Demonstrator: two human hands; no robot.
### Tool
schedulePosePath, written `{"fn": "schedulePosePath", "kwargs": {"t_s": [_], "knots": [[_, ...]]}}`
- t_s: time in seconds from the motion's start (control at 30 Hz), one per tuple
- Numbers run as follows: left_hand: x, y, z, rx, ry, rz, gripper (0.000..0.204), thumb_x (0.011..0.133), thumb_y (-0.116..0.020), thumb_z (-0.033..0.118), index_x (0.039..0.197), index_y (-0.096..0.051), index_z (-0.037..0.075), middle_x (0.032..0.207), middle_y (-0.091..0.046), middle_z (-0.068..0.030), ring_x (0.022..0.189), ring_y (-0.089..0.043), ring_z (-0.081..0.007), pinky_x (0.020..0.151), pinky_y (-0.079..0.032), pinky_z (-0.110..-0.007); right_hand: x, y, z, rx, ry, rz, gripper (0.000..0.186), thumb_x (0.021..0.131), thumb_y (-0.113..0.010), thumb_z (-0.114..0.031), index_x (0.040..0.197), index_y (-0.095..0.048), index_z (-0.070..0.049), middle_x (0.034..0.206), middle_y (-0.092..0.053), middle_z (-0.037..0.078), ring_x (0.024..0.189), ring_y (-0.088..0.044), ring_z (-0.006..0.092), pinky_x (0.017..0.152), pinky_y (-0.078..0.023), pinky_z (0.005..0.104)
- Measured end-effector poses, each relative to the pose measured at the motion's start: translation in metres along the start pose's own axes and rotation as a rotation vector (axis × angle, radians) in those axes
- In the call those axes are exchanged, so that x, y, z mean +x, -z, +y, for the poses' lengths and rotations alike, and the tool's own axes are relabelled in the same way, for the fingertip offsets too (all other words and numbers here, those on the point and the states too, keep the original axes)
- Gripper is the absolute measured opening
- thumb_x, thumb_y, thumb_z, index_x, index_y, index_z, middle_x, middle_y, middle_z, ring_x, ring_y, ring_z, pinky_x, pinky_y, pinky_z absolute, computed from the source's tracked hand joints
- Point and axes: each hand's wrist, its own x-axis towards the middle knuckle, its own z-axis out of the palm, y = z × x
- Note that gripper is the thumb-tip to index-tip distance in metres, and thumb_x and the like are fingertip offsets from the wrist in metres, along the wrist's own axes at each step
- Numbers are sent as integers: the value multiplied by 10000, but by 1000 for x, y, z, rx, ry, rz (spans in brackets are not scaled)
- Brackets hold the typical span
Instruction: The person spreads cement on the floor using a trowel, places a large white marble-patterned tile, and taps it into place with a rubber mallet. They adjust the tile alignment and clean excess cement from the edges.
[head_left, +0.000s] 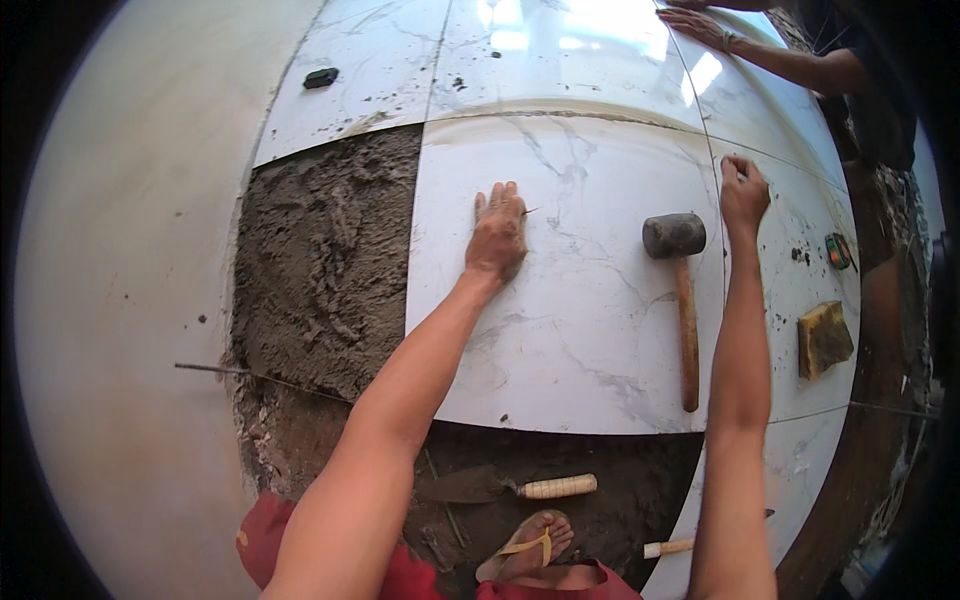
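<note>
My left hand (497, 235) lies with its fingers stretched out on a large white marbled tile (570, 350). A thin dark sliver shows beside its fingers. My right hand (743, 195) is closed at the seam along this tile's right edge, its fingertips pressed together. What it pinches, if anything, is too small to make out. Between my two arms a rubber mallet (675, 237) with a black head and a wooden handle rests on the tile. Left of the tile is a bed of rough wet mortar (325, 260).
Another person's hands (695, 25) rest on the tiles at the far right. A yellow sponge (825, 340) and a tape measure (838, 252) lie right of my right arm. A small black block (320, 78) sits far left. A trowel (555, 487) lies near my sandaled foot (540, 545).
</note>
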Motion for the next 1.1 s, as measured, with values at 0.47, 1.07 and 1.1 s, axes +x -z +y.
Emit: {"fn": "schedulePosePath", "kwargs": {"t_s": [0.47,1.07,1.1], "knots": [[-24,29,121,-503,-50,-89,86,906,-610,92,974,-605,40,1350,-532,-200,1337,-412,-374,1125,-245,-531,-200,32,-96,738,-248,-544,209,886,-665,-160,1009,-688,7,799,-686,89,666,-618,109,598,-504,244],[70,22,101,113,241,-841,1269,495,-925,375,1524,-192,248,1586,-83,-171,1380,-86,-573,924,-272,-823,95,-35,28,-191,-12,-303,338,849,-611,-398,1048,-718,-147,1097,-692,108,1042,-640,276,920,-482,390],[70,23,102,105,247,-844,1262,502,-925,363,1523,-192,249,1586,-83,-169,1381,-84,-572,932,-268,-820,101,-41,28,-246,12,-319,341,852,-608,-403,1058,-716,-154,1117,-685,110,1054,-635,279,928,-479,394]]}}
